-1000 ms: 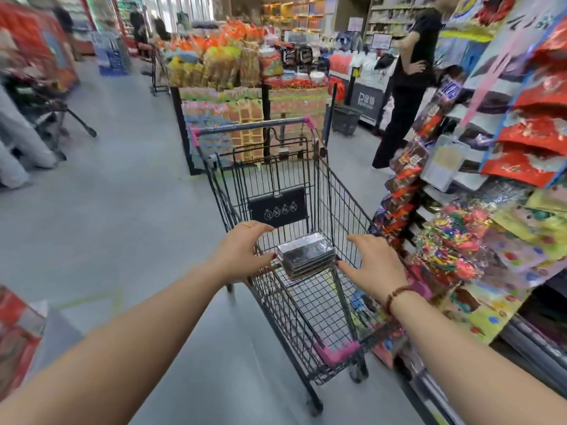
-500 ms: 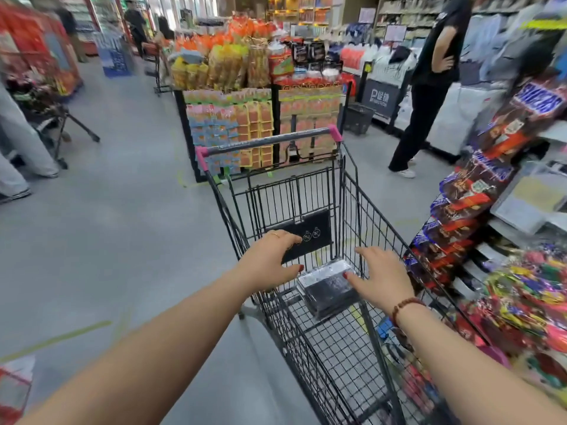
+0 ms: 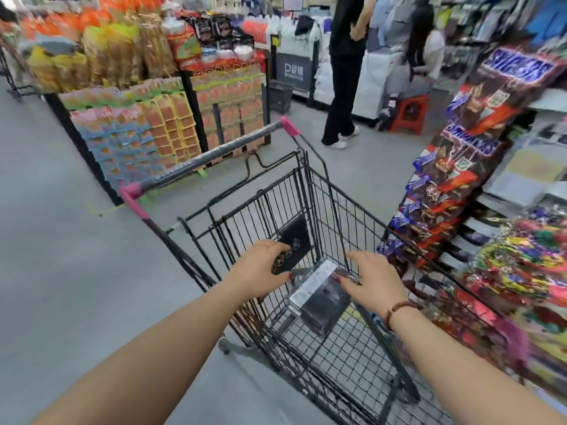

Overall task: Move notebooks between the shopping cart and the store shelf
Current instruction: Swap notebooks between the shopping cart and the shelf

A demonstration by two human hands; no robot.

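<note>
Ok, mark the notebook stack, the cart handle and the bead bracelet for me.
notebook stack point(image 3: 322, 297), head view, on the dark top cover.
cart handle point(image 3: 211, 156), head view, mid-bar.
bead bracelet point(image 3: 397, 309), head view, on the beads at the right wrist.

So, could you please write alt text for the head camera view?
Two bare hands, left and right, reach into a black wire shopping cart toward a stack of wrapped dark notebooks. Candy shelves stand right.

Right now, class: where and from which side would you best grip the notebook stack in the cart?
Probably by its two long side edges, from above. The notebook stack lies flat but askew on the cart floor, wire walls closing off the sides. The left hand and right hand flank it.
</note>
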